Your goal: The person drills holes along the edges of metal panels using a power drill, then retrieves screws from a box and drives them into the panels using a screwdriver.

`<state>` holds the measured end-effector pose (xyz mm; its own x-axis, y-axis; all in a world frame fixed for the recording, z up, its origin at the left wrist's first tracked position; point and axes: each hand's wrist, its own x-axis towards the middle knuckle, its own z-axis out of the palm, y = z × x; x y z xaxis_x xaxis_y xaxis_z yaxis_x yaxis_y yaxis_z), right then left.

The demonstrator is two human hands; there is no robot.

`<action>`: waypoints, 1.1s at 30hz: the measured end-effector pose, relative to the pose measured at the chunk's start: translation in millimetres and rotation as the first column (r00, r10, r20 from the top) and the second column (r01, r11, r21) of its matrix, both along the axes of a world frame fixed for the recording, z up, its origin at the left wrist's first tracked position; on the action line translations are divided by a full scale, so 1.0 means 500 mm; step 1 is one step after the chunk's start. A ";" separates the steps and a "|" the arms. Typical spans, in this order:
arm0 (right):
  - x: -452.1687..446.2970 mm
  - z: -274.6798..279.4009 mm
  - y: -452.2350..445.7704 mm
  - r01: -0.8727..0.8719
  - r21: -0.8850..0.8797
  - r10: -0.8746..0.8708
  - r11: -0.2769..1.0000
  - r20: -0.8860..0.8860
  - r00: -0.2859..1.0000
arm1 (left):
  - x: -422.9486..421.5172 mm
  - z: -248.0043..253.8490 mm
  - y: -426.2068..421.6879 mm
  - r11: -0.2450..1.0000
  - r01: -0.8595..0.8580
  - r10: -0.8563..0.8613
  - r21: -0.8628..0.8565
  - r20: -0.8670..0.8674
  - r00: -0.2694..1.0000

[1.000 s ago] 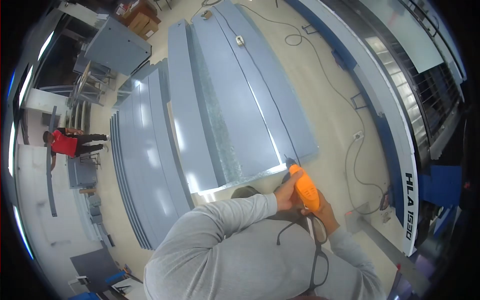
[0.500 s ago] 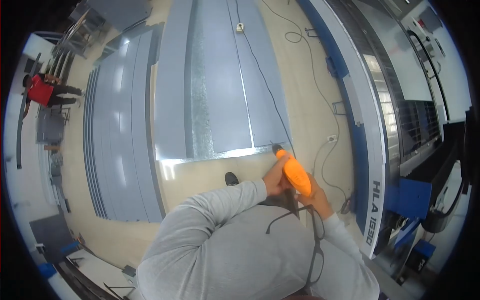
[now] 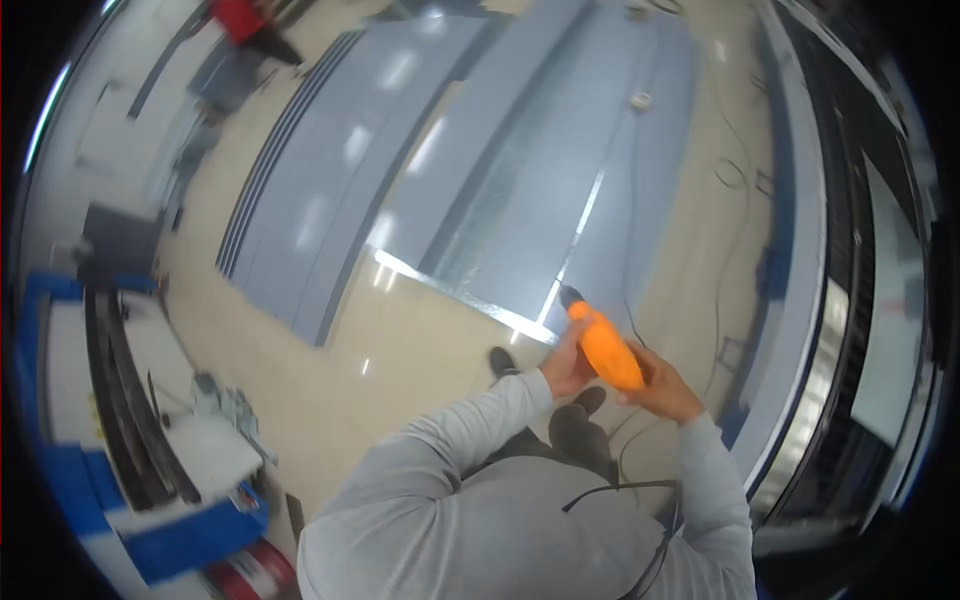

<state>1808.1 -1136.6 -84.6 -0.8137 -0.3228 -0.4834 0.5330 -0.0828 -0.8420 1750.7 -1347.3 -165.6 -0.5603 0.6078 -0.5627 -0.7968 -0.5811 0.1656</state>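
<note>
An orange drill with a black chuck is held between both hands in front of my body, its tip pointing away from me. My left hand is closed on the drill's front left side, near the chuck. On the rear right end, my right hand wraps around the drill; the handle below is hidden. Beyond the drill's tip lie long grey metal panels with a shiny edge. At this angle I cannot tell whether the tip touches them.
A second stack of grey panels lies to the left. A cable with a socket box crosses the panels. A long machine stands at right. A cluttered white bench is at lower left. A person in red stands at upper left.
My view has swung left, showing the bench and more of the floor. The panels now appear tilted and further right. Both hands still hold the drill, now a little lower and to the right.
</note>
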 end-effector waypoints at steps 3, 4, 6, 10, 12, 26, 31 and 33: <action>-0.016 -0.029 0.010 -0.048 0.057 0.042 0.997 0.100 0.994 | -0.011 -0.017 -0.001 0.993 -0.114 0.114 0.003 0.046 0.992; -0.028 -0.033 0.002 -0.095 0.189 0.092 0.977 0.024 0.996 | -0.006 -0.033 -0.002 0.989 -0.151 0.151 -0.001 0.068 0.986; -0.030 -0.039 -0.024 -0.137 0.445 0.201 0.885 -0.101 0.974 | -0.010 -0.069 -0.013 0.976 -0.216 0.213 0.007 0.124 0.969; -0.038 -0.061 -0.026 -0.239 0.624 0.438 0.744 -0.185 0.880 | 0.004 -0.156 0.015 0.959 -0.281 0.272 0.020 0.193 0.943; -0.050 -0.092 -0.023 -0.284 0.696 0.453 0.659 -0.065 0.889 | 0.015 -0.180 0.023 0.984 -0.174 0.174 -0.024 0.267 0.948; -0.007 -0.615 0.256 -0.589 0.744 0.761 0.317 0.171 0.626 | 0.205 -0.688 0.347 0.861 -0.484 0.480 -0.155 0.563 0.673; 0.000 -0.791 0.345 -0.591 0.757 0.700 0.279 0.261 0.665 | 0.190 -0.892 0.459 0.878 -0.433 0.466 -0.203 0.562 0.683; 0.002 -0.845 0.371 -0.575 0.768 0.674 0.283 0.267 0.688 | 0.182 -0.948 0.499 0.881 -0.420 0.465 -0.218 0.560 0.686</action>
